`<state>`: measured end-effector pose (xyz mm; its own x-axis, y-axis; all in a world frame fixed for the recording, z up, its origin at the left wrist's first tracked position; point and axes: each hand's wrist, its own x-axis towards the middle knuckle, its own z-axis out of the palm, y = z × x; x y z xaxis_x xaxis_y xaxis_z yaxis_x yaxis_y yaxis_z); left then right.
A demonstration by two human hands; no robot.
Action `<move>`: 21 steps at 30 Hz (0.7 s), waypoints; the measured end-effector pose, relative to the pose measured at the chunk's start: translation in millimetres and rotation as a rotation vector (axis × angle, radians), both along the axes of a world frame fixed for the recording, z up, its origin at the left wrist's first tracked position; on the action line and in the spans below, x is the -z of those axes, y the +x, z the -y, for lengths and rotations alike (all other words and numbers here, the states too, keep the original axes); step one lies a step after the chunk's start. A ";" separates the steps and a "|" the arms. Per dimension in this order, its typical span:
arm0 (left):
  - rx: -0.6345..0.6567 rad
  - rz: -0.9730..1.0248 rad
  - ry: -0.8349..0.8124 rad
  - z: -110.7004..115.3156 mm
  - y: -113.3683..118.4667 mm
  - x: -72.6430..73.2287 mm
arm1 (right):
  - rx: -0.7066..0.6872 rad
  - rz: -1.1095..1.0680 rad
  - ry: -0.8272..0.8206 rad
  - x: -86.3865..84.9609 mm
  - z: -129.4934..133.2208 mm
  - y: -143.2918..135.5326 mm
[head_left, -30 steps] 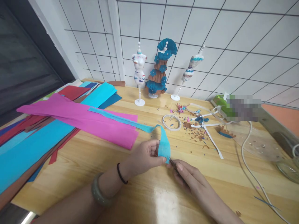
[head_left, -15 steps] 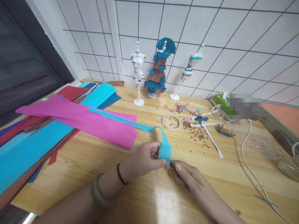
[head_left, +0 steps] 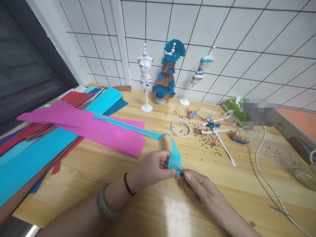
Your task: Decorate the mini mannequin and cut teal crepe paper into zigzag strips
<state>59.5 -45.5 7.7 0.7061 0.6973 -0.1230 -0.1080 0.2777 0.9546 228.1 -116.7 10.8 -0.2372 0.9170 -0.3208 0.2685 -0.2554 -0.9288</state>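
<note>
Near the middle of the wooden table, my left hand [head_left: 158,166] pinches the near end of a light blue paper strip [head_left: 175,156]. The strip curves up from my fingers and runs left across a folded pink sheet [head_left: 86,126]. In my right hand [head_left: 201,186] is a small dark pair of scissors [head_left: 182,174], its tip against the strip's end beside my left thumb. The scissors' handles are mostly hidden by my fingers. Behind the hands lies a white roll of tape [head_left: 181,128], flat on the table.
Coloured paper sheets [head_left: 32,161] pile up at left. Along the tiled wall stand a white dress form [head_left: 145,70], one dressed in blue and brown paper [head_left: 168,79] and a leaning one [head_left: 201,72]. Paper scraps [head_left: 209,140], a white cable [head_left: 263,177] and a glass jar [head_left: 306,177] are at right.
Almost nothing differs. Both hands keep their places, and the strip's end has shifted very slightly at the scissors' tip.
</note>
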 end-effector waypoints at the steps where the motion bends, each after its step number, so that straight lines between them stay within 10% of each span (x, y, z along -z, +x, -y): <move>1: 0.004 0.005 -0.003 0.0 -0.2 0.5 | -0.001 -0.001 -0.001 -0.1 0.3 0.0; 21: 0.042 0.027 -0.012 0.1 -0.7 4.3 | 0.004 0.014 -0.035 -3.4 -0.6 -0.2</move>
